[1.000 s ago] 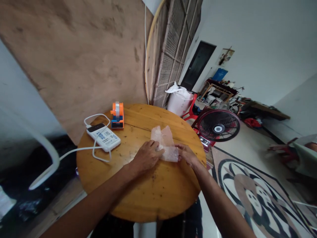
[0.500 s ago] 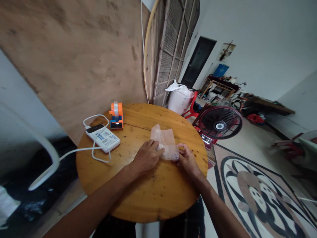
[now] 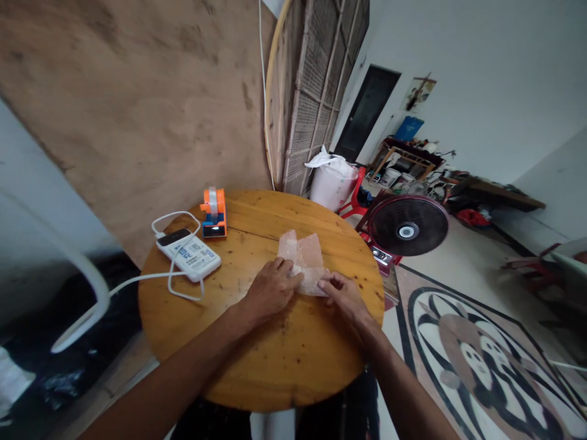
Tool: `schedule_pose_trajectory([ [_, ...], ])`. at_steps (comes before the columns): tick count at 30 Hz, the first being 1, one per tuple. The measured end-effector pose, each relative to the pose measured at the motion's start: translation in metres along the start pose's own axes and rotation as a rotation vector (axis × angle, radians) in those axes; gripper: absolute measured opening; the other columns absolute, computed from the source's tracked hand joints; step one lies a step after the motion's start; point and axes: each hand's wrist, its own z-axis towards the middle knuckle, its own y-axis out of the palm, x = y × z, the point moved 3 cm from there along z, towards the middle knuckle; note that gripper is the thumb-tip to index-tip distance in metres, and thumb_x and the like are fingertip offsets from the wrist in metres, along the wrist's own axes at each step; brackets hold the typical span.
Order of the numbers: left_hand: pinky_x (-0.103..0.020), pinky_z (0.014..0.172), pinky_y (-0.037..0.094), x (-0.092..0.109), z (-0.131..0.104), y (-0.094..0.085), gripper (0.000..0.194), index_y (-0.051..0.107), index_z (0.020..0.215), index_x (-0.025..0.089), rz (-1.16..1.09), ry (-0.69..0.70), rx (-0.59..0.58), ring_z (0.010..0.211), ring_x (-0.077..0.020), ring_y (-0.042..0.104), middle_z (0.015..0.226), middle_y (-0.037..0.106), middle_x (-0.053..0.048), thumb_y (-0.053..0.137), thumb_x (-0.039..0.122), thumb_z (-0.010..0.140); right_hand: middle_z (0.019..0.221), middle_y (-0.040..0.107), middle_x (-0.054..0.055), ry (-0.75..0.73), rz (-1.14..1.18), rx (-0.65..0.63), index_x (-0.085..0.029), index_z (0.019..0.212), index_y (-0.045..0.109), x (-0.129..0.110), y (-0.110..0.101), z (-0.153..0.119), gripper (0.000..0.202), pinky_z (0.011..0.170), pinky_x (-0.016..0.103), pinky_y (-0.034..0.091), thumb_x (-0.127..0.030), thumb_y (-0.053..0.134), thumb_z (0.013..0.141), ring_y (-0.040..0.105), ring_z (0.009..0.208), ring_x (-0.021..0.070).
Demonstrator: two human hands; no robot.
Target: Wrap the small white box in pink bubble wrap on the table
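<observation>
A translucent piece of bubble wrap lies on the round wooden table, its upper part split into two flaps. Over its left side rests my left hand, fingers bent and closed on the wrap. My right hand pinches the lower right edge of the wrap between thumb and fingers. Whether anything lies inside the wrap cannot be made out.
An orange and blue tape dispenser stands at the table's back left. Beside it lies a white power bank with a looped white cable. A dark red fan and a white sack are beyond the table.
My right hand's thumb and fingers have moved left onto the wrap, and its right edge is now folded or drawn inward. My left hand stays almost still.
</observation>
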Motion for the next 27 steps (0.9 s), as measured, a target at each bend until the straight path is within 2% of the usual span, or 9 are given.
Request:
schedule_pose_trajectory([
  [5, -0.04, 0.08, 0.041, 0.0, 0.0, 0.0, 0.03, 0.059, 0.113, 0.023, 0.0, -0.002, 0.006, 0.097, -0.0276, 0.043, 0.103, 0.054, -0.011, 0.049, 0.017, 0.086, 0.057, 0.049, -0.003, -0.062, -0.083, 0.156, -0.02, 0.064, 0.051, 0.007, 0.012, 0.011, 0.029, 0.047, 0.024, 0.035, -0.043, 0.066, 0.07, 0.042, 0.049, 0.0112],
  [9, -0.04, 0.08, 0.041, -0.001, 0.0, 0.0, 0.031, 0.059, 0.114, 0.024, -0.009, 0.006, -0.006, 0.097, -0.0276, 0.043, 0.103, 0.054, -0.011, 0.05, 0.017, 0.085, 0.06, 0.052, -0.004, -0.121, -0.121, 0.224, -0.021, 0.07, 0.048, 0.007, 0.017, 0.015, 0.019, 0.05, 0.024, 0.038, -0.033, 0.063, 0.07, 0.048, 0.052, 0.0125],
  [11, -0.04, 0.08, 0.041, -0.001, -0.001, 0.0, 0.032, 0.059, 0.115, 0.024, -0.009, 0.009, -0.006, 0.097, -0.0279, 0.043, 0.102, 0.054, -0.011, 0.051, 0.016, 0.084, 0.061, 0.054, -0.005, -0.099, -0.112, 0.224, -0.022, 0.083, 0.05, 0.004, 0.02, 0.018, 0.02, 0.048, 0.023, 0.038, -0.03, 0.061, 0.068, 0.048, 0.05, 0.0122],
  [14, -0.04, 0.079, 0.041, -0.001, -0.001, 0.001, 0.034, 0.058, 0.116, 0.024, -0.01, 0.012, 0.005, 0.097, -0.0277, 0.043, 0.102, 0.054, -0.011, 0.051, 0.016, 0.084, 0.058, 0.053, -0.008, -0.069, -0.093, 0.199, -0.021, 0.107, 0.048, -0.006, 0.026, 0.022, 0.042, 0.045, 0.022, 0.036, -0.027, 0.06, 0.067, 0.046, 0.046, 0.0111],
  [16, -0.04, 0.078, 0.041, -0.001, -0.001, 0.002, 0.034, 0.058, 0.118, 0.024, -0.013, 0.015, 0.014, 0.097, -0.0278, 0.044, 0.101, 0.054, -0.011, 0.049, 0.017, 0.085, 0.056, 0.051, -0.009, -0.087, -0.069, 0.182, -0.02, 0.116, 0.045, -0.014, 0.032, 0.023, 0.051, 0.046, 0.021, 0.037, -0.028, 0.06, 0.068, 0.045, 0.046, 0.0107],
  [21, -0.04, 0.079, 0.042, -0.003, -0.001, 0.002, 0.029, 0.058, 0.115, 0.02, -0.059, -0.006, 0.024, 0.095, -0.0276, 0.046, 0.1, 0.056, -0.011, 0.046, 0.021, 0.089, 0.055, 0.047, -0.01, -0.163, 0.057, 0.149, -0.017, 0.12, 0.045, -0.03, 0.045, 0.021, 0.054, 0.049, 0.022, 0.039, -0.035, 0.063, 0.072, 0.047, 0.049, 0.0107],
  [24, -0.04, 0.084, 0.042, -0.006, -0.002, 0.001, 0.032, 0.054, 0.119, 0.019, -0.163, -0.04, 0.069, 0.096, -0.0259, 0.047, 0.104, 0.057, -0.01, 0.046, 0.02, 0.088, 0.059, 0.052, -0.008, -0.199, 0.152, 0.131, -0.015, 0.123, 0.042, -0.038, 0.05, 0.022, 0.057, 0.053, 0.024, 0.043, -0.04, 0.063, 0.076, 0.052, 0.053, 0.0119],
  [27, -0.039, 0.091, 0.042, -0.01, -0.004, 0.001, 0.038, 0.048, 0.123, 0.016, -0.273, -0.09, 0.126, 0.101, -0.0249, 0.048, 0.111, 0.057, -0.01, 0.047, 0.018, 0.085, 0.061, 0.056, -0.007, -0.223, 0.133, 0.097, -0.015, 0.126, 0.041, -0.048, 0.053, 0.024, 0.061, 0.057, 0.026, 0.046, -0.039, 0.065, 0.075, 0.055, 0.054, 0.0127],
])
